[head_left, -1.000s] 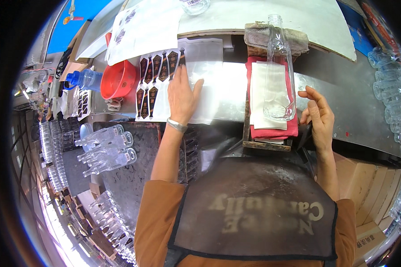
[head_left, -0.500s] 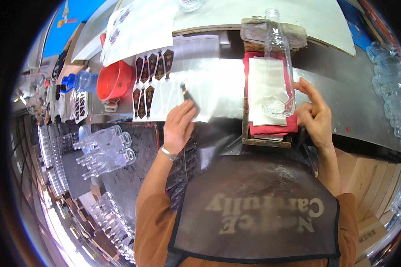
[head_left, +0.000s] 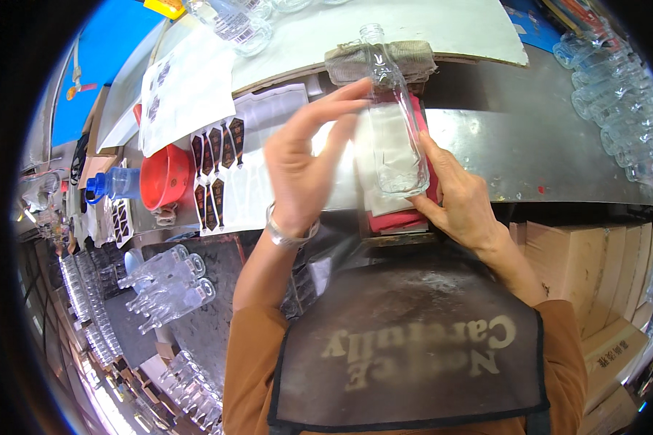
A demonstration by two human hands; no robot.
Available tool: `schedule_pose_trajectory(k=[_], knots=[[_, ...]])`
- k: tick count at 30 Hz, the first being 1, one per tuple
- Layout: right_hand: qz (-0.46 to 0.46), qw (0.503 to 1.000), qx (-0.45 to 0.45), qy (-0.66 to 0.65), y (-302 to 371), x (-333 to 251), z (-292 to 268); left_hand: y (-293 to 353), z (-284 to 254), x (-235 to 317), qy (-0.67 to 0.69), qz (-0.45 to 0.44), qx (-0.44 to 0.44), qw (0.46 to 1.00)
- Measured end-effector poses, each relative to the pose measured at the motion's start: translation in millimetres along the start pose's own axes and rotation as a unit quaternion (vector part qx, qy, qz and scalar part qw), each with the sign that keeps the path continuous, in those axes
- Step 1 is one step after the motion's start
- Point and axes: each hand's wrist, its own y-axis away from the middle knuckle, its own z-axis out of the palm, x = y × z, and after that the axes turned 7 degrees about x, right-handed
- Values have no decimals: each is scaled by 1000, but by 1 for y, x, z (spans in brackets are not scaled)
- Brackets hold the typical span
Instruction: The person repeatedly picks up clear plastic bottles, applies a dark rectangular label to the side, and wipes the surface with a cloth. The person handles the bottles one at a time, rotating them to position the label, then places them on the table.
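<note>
A clear glass bottle (head_left: 397, 156) lies at a tilt over a pad of white cloth on red cloth (head_left: 395, 221), its neck pointing away from me. My right hand (head_left: 461, 196) grips the bottle's base end, the thumb below and the fingers along its right side. Slightly blurred, my left hand (head_left: 305, 159) is raised at the bottle's left side. Its fingers reach out to the shoulder, with the thumb apart; no sticker shows in it. Left of that hand, a sheet (head_left: 250, 188) carries several dark tie-shaped stickers (head_left: 216, 148).
A folded grey cloth (head_left: 413, 61) supports the bottle's neck end. Farther left are a white printed sheet (head_left: 189, 90), a red bowl (head_left: 163, 177) and a blue-capped bottle (head_left: 116, 183). Glass bottles (head_left: 609, 109) stand at the far right; others (head_left: 170, 286) lie lower left. Cardboard boxes (head_left: 580, 268) stand lower right.
My left hand has moved right and up from the sticker sheet to the bottle; the dark sticker it held no longer shows. My right hand has closed on the bottle's base. The view has shifted.
</note>
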Motion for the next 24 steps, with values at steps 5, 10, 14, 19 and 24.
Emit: schedule_pose_trajectory(k=[5, 10, 14, 19, 24], knots=[[7, 1000, -15, -6, -1, 0, -7, -17, 27, -18, -244, 357, -198, 880], [19, 993, -41, -110, -7, 15, -19, -4, 22, -24, -261, 354, -264, 858], [168, 954, -86, -232, -24, 20, -33, 1, 19, -14, -212, 283, -254, 900], [215, 932, -63, -283, -44, 18, -18, 4, 24, -33, -317, 173, -125, 924], [159, 969, -39, -184, -48, 18, -7, -3, 17, -46, -346, 145, -133, 918]])
